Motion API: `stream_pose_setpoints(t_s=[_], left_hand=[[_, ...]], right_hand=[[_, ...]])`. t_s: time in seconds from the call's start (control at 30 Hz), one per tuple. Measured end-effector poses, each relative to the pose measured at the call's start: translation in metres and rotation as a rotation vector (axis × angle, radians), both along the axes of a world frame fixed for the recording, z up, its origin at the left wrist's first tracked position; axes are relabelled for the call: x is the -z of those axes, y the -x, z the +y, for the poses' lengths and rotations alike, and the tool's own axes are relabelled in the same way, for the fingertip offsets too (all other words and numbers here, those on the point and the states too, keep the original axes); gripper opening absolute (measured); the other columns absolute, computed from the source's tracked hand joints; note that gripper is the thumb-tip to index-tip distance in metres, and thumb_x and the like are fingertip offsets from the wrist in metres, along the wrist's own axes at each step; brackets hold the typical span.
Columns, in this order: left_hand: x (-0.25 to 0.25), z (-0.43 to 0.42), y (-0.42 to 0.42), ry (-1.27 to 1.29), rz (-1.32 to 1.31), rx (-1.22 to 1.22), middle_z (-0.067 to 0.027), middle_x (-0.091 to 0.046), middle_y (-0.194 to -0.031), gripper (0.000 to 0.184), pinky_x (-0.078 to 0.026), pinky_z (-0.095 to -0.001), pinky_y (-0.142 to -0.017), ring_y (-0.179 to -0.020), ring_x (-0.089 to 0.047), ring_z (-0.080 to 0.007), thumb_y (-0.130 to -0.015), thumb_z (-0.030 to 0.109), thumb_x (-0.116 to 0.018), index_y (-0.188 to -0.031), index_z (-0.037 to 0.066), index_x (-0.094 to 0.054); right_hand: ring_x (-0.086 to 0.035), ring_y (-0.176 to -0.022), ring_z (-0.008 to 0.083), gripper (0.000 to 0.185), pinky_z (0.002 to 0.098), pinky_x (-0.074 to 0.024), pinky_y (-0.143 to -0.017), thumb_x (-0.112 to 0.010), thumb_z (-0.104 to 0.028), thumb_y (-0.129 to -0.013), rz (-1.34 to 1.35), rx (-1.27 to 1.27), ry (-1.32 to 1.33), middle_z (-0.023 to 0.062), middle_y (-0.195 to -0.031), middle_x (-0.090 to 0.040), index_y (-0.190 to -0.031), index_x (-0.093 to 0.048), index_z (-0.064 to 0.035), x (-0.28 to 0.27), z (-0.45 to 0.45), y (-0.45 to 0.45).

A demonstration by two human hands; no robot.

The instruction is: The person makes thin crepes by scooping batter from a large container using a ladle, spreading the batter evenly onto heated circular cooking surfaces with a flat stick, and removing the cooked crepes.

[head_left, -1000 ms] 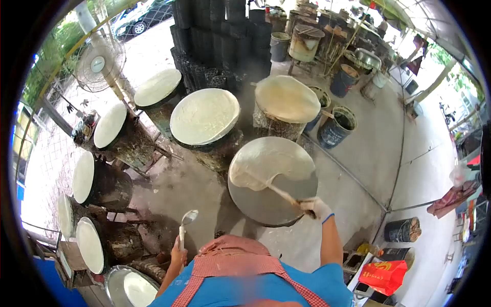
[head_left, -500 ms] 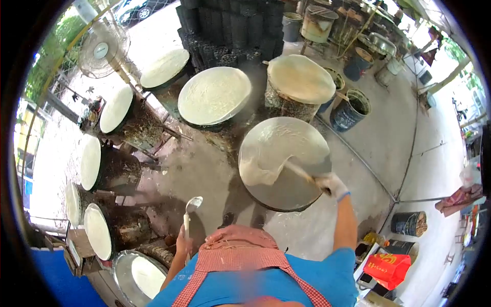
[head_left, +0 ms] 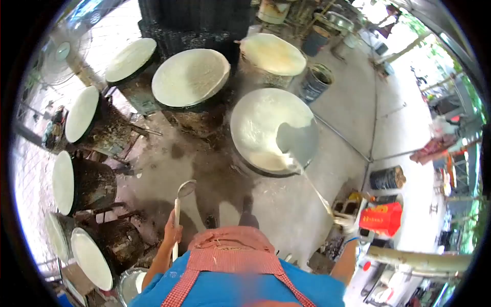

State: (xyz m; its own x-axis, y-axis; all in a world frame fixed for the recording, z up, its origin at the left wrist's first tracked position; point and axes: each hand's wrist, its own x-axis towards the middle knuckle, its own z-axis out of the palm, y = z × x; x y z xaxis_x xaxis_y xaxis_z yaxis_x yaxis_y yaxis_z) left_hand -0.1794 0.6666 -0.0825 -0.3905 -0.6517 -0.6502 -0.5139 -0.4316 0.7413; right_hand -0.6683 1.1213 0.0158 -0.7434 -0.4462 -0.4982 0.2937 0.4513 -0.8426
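My left hand (head_left: 173, 230) is closed round the pale handle of a ladle (head_left: 187, 189), held upright over the floor with its bowl uppermost. To the right, my gloved right hand (head_left: 349, 225) grips a long pale-handled tool (head_left: 314, 185). The tool's whitish head meets the near right edge of a wide round pan (head_left: 305, 143); its exact kind is unclear. White batter (head_left: 255, 120) coats the pan's left and middle, while a grey patch on the right shows without batter. Both hands are well apart, on either side of my apron.
Several other round pans, one with a white layer (head_left: 192, 77), stand on sooty drum stoves in an arc ahead and left. Black stacked cylinders (head_left: 197, 23) rise behind them. A bucket (head_left: 316, 82), a red bag (head_left: 381, 219) and a dark drum (head_left: 387, 178) are on the right.
My right hand has swung back toward my right side, drawing the tool to the pan's near edge. Batter covers more of the pan's near left. The ladle stays in my left hand; the view has shifted.
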Motion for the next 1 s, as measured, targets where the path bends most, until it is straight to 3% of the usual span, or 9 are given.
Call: stream_pose_setpoints(t_s=[0.07, 0.1, 0.13, 0.2, 0.43, 0.53, 0.67, 0.8, 1.0], left_hand=[[-0.007, 0.005, -0.009, -0.107, -0.015, -0.006, -0.0016, -0.039, -0.053, 0.072, -0.029, -0.0278, -0.031, -0.037, -0.034, -0.011, -0.078, -0.005, -0.045, -0.142, 0.021, -0.025], [-0.024, -0.004, -0.006, -0.144, -0.036, -0.03, -0.0012, -0.038, -0.053, 0.072, -0.029, -0.0277, -0.031, -0.037, -0.034, -0.0111, -0.078, -0.004, -0.046, -0.142, 0.022, -0.025], [-0.024, -0.008, -0.015, -0.174, 0.006, -0.018, -0.0009, -0.037, -0.053, 0.073, -0.03, -0.0278, -0.032, -0.038, -0.034, -0.0114, -0.077, -0.003, -0.047, -0.142, 0.023, -0.025], [-0.034, -0.011, -0.022, -0.173, 0.097, 0.005, -0.001, -0.038, -0.053, 0.071, -0.031, -0.0274, -0.033, -0.039, -0.036, -0.0112, -0.078, 0.001, -0.049, -0.142, 0.021, -0.025], [-0.036, -0.009, -0.066, -0.491, 0.505, 0.004, -0.0003, -0.035, -0.059, 0.061, -0.026, -0.0233, -0.033, -0.039, -0.033, -0.0081, -0.087, 0.013, -0.05, -0.139, 0.026, -0.021], [-0.011, -0.004, -0.089, -0.886, 0.626, -0.226, -0.0001, -0.032, -0.059, 0.055, -0.026, -0.0221, -0.032, -0.039, -0.03, -0.008, -0.091, 0.014, -0.047, -0.138, 0.025, -0.02], [-0.054, 0.011, -0.075, -1.315, 0.879, -0.351, -0.0005, -0.033, -0.054, 0.016, -0.031, -0.0242, -0.035, -0.04, -0.031, -0.0094, -0.092, 0.022, -0.045, -0.09, 0.006, -0.047], [-0.031, 0.014, -0.087, -1.45, 1.19, -0.061, -0.0077, -0.048, -0.089, 0.022, -0.038, -0.0285, -0.047, -0.054, -0.04, -0.0115, -0.095, 0.019, -0.041, -0.107, 0.001, -0.046], [-0.076, 0.047, -0.058, -1.13, 1.005, -0.329, -0.0051, -0.047, -0.081, 0.055, -0.051, -0.0265, -0.056, -0.066, -0.045, -0.0125, -0.092, 0.016, -0.049, -0.142, 0.022, -0.026]], right_hand=[[-0.051, -0.053, 0.0089, 0.036, 0.0254, -0.0423, -0.048, -0.072, -0.014, -0.074, 0.05, 0.208, -0.054, 0.0009, -0.075, -0.061, -0.104, -0.063, 0.0043, 0.031, -0.046, -0.088], [-0.059, -0.073, 0.0134, 0.023, 0.0257, -0.0465, -0.065, -0.071, -0.013, -0.074, 0.177, 0.202, -0.212, 0.0025, -0.08, -0.063, -0.092, -0.066, -0.0002, 0.049, -0.085, -0.122], [-0.057, -0.067, 0.0115, 0.019, 0.0247, -0.0458, -0.059, -0.069, -0.014, -0.077, 0.054, 0.372, 0.118, 0.0, -0.074, -0.06, -0.092, -0.065, -0.0019, 0.067, -0.135, -0.158], [-0.06, -0.063, 0.029, 0.014, 0.0417, -0.0475, -0.059, -0.059, -0.018, -0.081, 1.16, 0.095, -0.058, 0.0134, -0.074, -0.064, -0.09, -0.065, -0.009, 0.138, -0.21, -0.187], [-0.061, -0.071, 0.0353, 0.03, 0.048, -0.0468, -0.064, -0.051, -0.037, -0.084, 0.784, -0.068, -0.751, 0.0156, -0.077, -0.062, -0.099, -0.063, -0.0137, 0.081, -0.191, -0.2], [-0.061, -0.078, 0.0358, 0.032, 0.0449, -0.0478, -0.07, -0.05, -0.037, -0.085, 0.594, 0.195, -0.501, 0.0167, -0.089, -0.063, -0.103, -0.063, -0.0142, 0.071, -0.21, -0.195], [-0.061, -0.085, 0.0353, 0.036, 0.0426, -0.0482, -0.075, -0.049, -0.041, -0.084, 0.716, 0.038, -0.431, 0.0151, -0.093, -0.064, -0.102, -0.064, -0.0132, 0.08, -0.27, -0.191], [-0.062, -0.079, 0.0372, 0.035, 0.0465, -0.047, -0.071, -0.045, -0.043, -0.085, 0.599, -0.005, -0.638, 0.0191, -0.081, -0.064, -0.096, -0.067, -0.0182, 0.049, -0.21, -0.174], [-0.061, -0.08, 0.0377, 0.037, 0.0449, -0.0463, -0.068, -0.052, -0.041, -0.083, 0.804, 0.098, -0.322, 0.0221, -0.082, -0.063, -0.094, -0.066, -0.0079, 0.071, -0.254, -0.143]])
